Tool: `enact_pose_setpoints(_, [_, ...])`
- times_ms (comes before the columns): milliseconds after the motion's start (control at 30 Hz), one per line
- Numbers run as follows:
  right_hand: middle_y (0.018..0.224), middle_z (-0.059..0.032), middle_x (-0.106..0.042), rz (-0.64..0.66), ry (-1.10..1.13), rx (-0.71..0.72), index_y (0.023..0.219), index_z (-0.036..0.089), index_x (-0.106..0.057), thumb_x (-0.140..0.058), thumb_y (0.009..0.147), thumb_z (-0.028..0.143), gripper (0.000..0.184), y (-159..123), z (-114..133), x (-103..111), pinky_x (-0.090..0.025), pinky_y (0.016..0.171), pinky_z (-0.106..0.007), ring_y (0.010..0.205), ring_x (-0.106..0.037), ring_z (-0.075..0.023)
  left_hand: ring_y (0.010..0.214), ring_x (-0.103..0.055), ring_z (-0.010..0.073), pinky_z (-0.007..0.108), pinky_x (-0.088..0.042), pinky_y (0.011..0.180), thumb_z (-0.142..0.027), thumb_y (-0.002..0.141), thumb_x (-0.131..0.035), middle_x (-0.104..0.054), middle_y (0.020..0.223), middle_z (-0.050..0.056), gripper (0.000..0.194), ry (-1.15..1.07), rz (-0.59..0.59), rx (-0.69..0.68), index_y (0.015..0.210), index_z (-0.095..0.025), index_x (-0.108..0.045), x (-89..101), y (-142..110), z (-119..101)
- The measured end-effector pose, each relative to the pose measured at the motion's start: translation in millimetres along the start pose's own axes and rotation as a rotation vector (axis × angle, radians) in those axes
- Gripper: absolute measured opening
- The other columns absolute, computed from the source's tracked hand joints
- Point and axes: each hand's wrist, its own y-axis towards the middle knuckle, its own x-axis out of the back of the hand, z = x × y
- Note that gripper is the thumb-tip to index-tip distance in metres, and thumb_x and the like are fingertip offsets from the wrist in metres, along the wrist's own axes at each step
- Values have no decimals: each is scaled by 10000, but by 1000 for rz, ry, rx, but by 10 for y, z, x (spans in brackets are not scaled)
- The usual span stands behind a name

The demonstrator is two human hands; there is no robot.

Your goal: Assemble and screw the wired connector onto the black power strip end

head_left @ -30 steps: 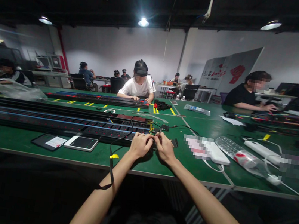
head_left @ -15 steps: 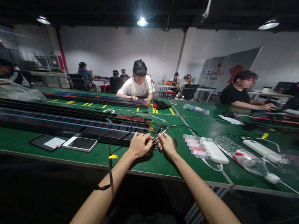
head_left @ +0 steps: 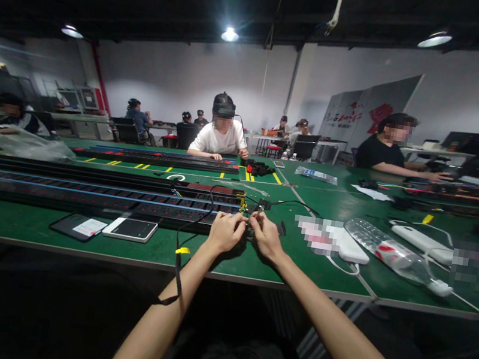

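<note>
My left hand (head_left: 226, 232) is closed in a pinch at the right end of a long black rail (head_left: 161, 214) that looks like a power strip with rows of sockets. Close beside it, my right hand (head_left: 265, 237) is also closed, its thumb and forefinger meeting the left fingertips. Whatever lies between the fingers is too small and covered to make out. Just beyond the hands are yellow parts (head_left: 243, 203) at the rail's end and a small black block (head_left: 265, 203) with a cable. A black cord (head_left: 178, 261) with a yellow tag hangs across my left forearm.
On the green table (head_left: 191, 257) lie a phone (head_left: 130, 229) and a dark flat case (head_left: 77, 226) to the left. Right of my hands are a white power bank (head_left: 349, 245) and a plastic bottle (head_left: 395, 256). A co-worker (head_left: 222, 134) sits opposite at another rail.
A thin silvery tool that showed in my right hand is now out of sight. The right fingers have turned and drawn in toward the left ones. The co-worker opposite has raised one hand.
</note>
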Motion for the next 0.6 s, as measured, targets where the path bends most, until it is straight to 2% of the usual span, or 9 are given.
enact_pose_setpoints(167, [831, -32, -677, 58, -13, 44, 921, 216, -588, -462, 941, 478, 292, -18, 37, 9, -443, 641, -272, 659, -594, -173, 916, -646, 192, 357, -360, 884, -301, 987, -431, -730, 939, 9, 203, 21, -9, -13, 977, -241, -625, -10, 5, 9])
enact_pose_setpoints(267, [779, -22, -666, 63, 34, 14, 907, 212, -588, -504, 915, 501, 302, -13, 37, -2, -445, 615, -264, 641, -587, -166, 906, -646, 194, 360, -361, 877, -297, 979, -446, -731, 939, 8, 189, 22, -8, -13, 959, -236, -624, -5, 5, 1])
enact_pose_setpoints(333, [755, -22, -660, 17, 118, -66, 886, 207, -579, -506, 902, 533, 334, 4, 11, -21, -459, 592, -260, 633, -595, -163, 923, -646, 193, 363, -360, 884, -290, 975, -449, -734, 969, 7, 186, 11, -4, -10, 980, -241, -627, 1, 3, -7])
enact_pose_setpoints(400, [725, -19, -650, -27, 233, -197, 865, 203, -563, -505, 882, 575, 377, 34, -44, -45, -449, 505, -246, 558, -577, -145, 945, -647, 190, 365, -358, 892, -285, 973, -451, -737, 1016, 2, 184, -11, -2, -6, 1004, -247, -629, 7, 2, -13])
enact_pose_setpoints(500, [661, -1, -628, -32, 410, -390, 822, 199, -529, -556, 803, 633, 435, 89, -159, -82, -362, 350, -208, 402, -488, -97, 954, -651, 185, 368, -354, 897, -273, 965, -464, -739, 1056, -12, 168, -42, -13, -7, 1000, -246, -626, 10, 2, -15])
enact_pose_setpoints(600, [610, 13, -608, -18, 544, -485, 792, 191, -524, -626, 709, 659, 486, 135, -260, -108, -323, 298, -181, 353, -448, -72, 950, -654, 179, 366, -352, 903, -256, 955, -473, -740, 1061, -24, 153, -51, -20, -8, 984, -243, -623, 9, 3, -12])
